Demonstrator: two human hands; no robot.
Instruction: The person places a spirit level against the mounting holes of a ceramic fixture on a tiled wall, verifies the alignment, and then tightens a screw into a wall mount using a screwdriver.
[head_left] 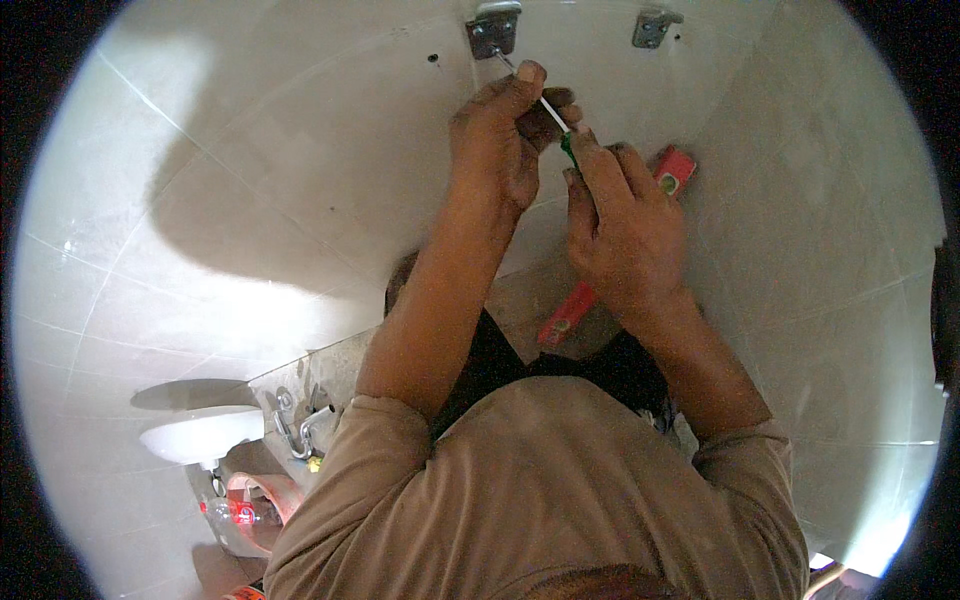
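A metal bracket (pixel 490 38) is fixed to the pale tiled wall at the top. Against its lower part rests the tip of a screwdriver (pixel 553 115) with a steel shaft and green handle. My left hand (pixel 500 140) is closed around the shaft, thumb and fingers near the tip. Lower down, my right hand (pixel 630 225) grips the handle, most of which is hidden in the palm. To the right, a second bracket (pixel 652 30) sits on the wall. A red spirit level (pixel 567 318) slants behind my right hand, both ends showing.
A dark hole (pixel 433 58) marks the wall left of the first bracket. At lower left are a white washbasin (pixel 205 435), chrome pipe fittings (pixel 298 440), a pinkish bucket (pixel 270 487) and a clear bottle (pixel 222 512) with a red label. A side wall (pixel 830 290) rises on the right.
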